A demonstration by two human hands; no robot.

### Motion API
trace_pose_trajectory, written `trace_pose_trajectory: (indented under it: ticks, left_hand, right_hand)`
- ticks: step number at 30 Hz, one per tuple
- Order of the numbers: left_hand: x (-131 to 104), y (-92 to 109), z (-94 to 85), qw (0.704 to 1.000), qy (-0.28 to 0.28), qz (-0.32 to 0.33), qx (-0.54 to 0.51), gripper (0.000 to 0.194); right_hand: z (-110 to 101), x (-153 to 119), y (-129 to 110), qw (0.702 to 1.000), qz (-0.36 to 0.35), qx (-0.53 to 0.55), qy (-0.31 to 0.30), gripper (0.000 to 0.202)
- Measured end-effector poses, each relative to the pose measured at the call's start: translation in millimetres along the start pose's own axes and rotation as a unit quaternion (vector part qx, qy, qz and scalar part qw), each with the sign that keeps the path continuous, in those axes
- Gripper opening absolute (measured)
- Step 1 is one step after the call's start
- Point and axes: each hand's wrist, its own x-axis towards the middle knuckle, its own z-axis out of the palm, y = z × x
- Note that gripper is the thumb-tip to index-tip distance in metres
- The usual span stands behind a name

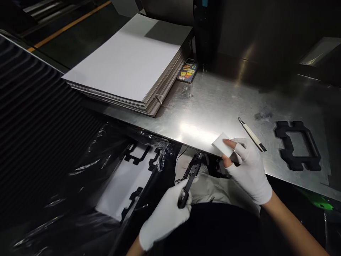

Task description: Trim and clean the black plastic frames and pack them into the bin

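My left hand (170, 209), in a white glove, is closed around a black foam frame (192, 174) and holds it edge-on over my lap, just off the table's front edge. In my right hand (247, 167), whose glove leaves the thumb and a fingertip bare, a small white block (222, 144) is pinched between thumb and finger. The block is apart from the frame, near the table edge. A white utility knife (252, 134) lies on the metal table just beyond my right hand. Farther right, another black foam frame (290, 142) lies flat.
A tall stack of white sheets (128, 60) stands at the table's back left, with a phone in a patterned case (188, 72) beside it. Left of my lap, a black plastic-lined container (87, 177) holds a white sheet (117, 192) and several black frames (137, 153).
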Motion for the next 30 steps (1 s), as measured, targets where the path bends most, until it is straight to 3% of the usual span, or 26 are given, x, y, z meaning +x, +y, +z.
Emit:
trace_pose_trajectory:
  ticks: [6,9,13,16,18,21,25,28,30]
  left_hand:
    - [5,0,2.2,0.998,0.021,0.048,0.038,0.016]
    - [9,-5,3.5,0.998,0.025,0.047,0.025,0.016]
    - [12,-10,2.5,0.999,0.040,0.036,0.009,0.018]
    - [11,-11,0.6,0.998,0.001,0.052,-0.038,0.024]
    - [10,-10,-0.7,0.997,-0.021,0.059,-0.048,0.030]
    - [8,-10,-2.1,0.998,-0.011,0.056,-0.024,0.036]
    - [5,-17,-3.6,0.998,0.012,0.039,-0.042,0.049]
    - [6,-21,-4.0,0.998,0.015,0.039,-0.043,0.054]
    - [6,-20,-4.5,0.997,0.005,0.057,-0.050,0.047]
  right_hand:
    - [18,-26,-28,0.989,-0.046,0.066,-0.121,0.055]
    - [16,-31,-41,0.974,-0.038,0.120,-0.189,0.053]
    - [14,-35,-45,0.979,-0.002,0.155,-0.134,0.050]
    - [25,-44,-49,0.962,-0.095,0.188,-0.174,0.053]
    - [33,-48,-50,0.961,-0.147,0.152,-0.180,0.054]
    - [37,-48,-50,0.980,-0.134,0.060,-0.131,0.058]
    - [36,-49,-52,0.963,-0.138,0.162,-0.167,0.062]
    - [37,-51,-55,0.971,-0.144,0.099,-0.162,0.054]
    - [38,-51,-58,0.975,-0.140,0.084,-0.152,0.053]
